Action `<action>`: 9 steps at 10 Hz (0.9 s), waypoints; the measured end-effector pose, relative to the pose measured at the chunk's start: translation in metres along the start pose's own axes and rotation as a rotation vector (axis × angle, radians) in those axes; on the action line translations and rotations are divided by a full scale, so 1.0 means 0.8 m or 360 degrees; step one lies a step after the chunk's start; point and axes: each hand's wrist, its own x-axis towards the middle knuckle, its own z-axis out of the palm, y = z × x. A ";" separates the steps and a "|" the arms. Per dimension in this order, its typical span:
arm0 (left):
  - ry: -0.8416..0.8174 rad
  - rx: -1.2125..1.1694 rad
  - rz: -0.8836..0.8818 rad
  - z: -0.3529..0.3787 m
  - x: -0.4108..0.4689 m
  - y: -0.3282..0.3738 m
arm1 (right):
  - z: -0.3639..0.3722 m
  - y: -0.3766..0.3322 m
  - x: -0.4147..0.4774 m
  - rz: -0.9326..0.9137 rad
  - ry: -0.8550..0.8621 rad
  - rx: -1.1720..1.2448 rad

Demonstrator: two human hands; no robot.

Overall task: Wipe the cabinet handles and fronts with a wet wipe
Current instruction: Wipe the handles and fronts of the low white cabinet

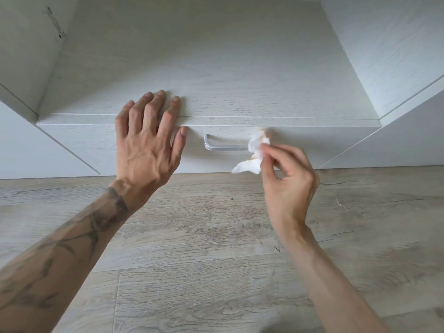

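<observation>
A low white cabinet (216, 68) fills the upper half of the head view, seen from above. Its front (120, 150) carries a silver bar handle (223, 146). My right hand (286, 179) pinches a crumpled white wet wipe (255, 152), stained brownish in spots, and holds it against the handle's right end, which it hides. My left hand (146, 140) lies flat on the cabinet's top front edge, left of the handle, with fingers spread on the top and the thumb down over the front.
Light wood-look flooring (216, 260) spreads below the cabinet. White panels flank the cabinet at left (21, 145) and right (396, 140). A scuffed mark shows on the panel at the upper left (56, 25).
</observation>
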 end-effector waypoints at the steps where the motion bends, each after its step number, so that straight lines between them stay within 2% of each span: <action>1: -0.0003 0.0006 -0.0001 -0.001 0.001 0.000 | 0.007 0.000 0.013 0.0062 -0.0027 0.0077; 3: -0.0002 0.0008 0.0004 -0.001 0.000 0.000 | -0.003 0.023 0.025 -0.0144 -0.0312 -0.0002; 5: 0.0019 0.0026 0.0011 0.001 0.001 -0.001 | -0.005 0.043 0.039 -0.0513 -0.0378 -0.0107; 9: 0.0033 0.0037 0.0010 0.000 0.001 0.001 | -0.003 0.045 0.047 -0.0670 -0.0337 -0.0181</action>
